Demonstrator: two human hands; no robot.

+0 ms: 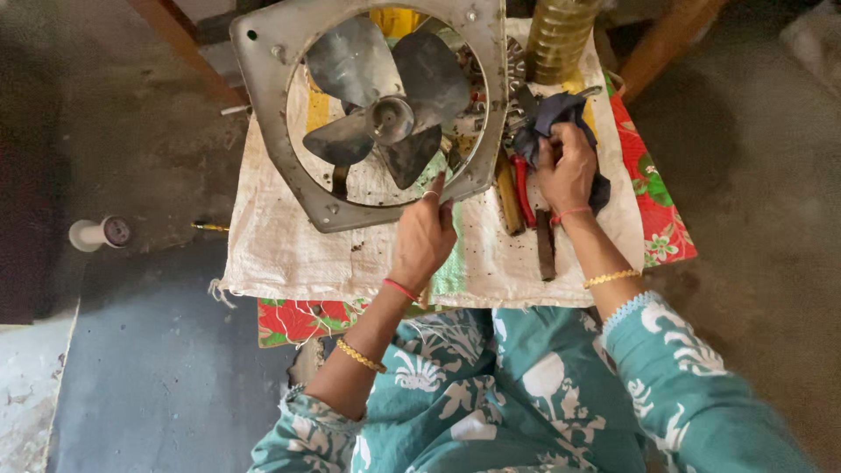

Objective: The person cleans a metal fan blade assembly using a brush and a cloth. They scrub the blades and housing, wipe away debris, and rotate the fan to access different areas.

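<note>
Steel exhaust fan [377, 114], square-framed with four dull blades, lies tilted on a white woven sack [289, 254] spread over the table [666, 228], which also carries a red floral cloth. Left hand [422, 241] holds the frame's near edge, fingers curled over the rim and clamped on it. Right hand [567, 166] is closed on a dark rag [552, 118] just beside the frame's right edge, fingers bunched into the cloth. Red-handled pliers [523, 188] and two wooden-handled tools lie between the hands, touching the sack. A ribbed yellowish bottle [556, 35] stands behind the rag. Judged from this view, wiping is at an early stage: blades and frame show grime and rust specks, debris dots the sack, and the rag is not on the fan. Whether any blade has been cleaned cannot be told
</note>
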